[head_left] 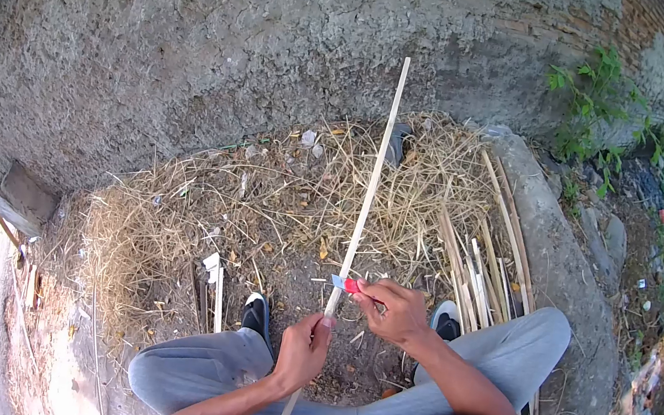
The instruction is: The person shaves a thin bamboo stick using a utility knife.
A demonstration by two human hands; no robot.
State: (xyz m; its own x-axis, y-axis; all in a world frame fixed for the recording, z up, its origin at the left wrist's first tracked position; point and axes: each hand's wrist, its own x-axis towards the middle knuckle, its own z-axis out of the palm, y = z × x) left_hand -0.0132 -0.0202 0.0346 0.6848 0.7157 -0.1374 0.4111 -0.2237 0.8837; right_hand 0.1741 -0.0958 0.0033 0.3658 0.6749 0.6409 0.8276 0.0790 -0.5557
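A long, pale strip of wood or bamboo (371, 188) runs from between my legs up towards the wall. My left hand (301, 353) is closed around its lower part, thumb on top. Just above and to the right, my right hand (396, 310) grips a red utility knife (351, 285). The knife's short blade lies across the strip, a little beyond my left fingers; whether it cuts into the surface I cannot tell.
Straw and shavings (120, 245) cover the ground. Several loose strips (471, 284) lie by my right foot, beside a raised stone edge (550, 240). Ahead rises a rough, cracked wall (287, 46). A green plant (593, 96) grows at the right.
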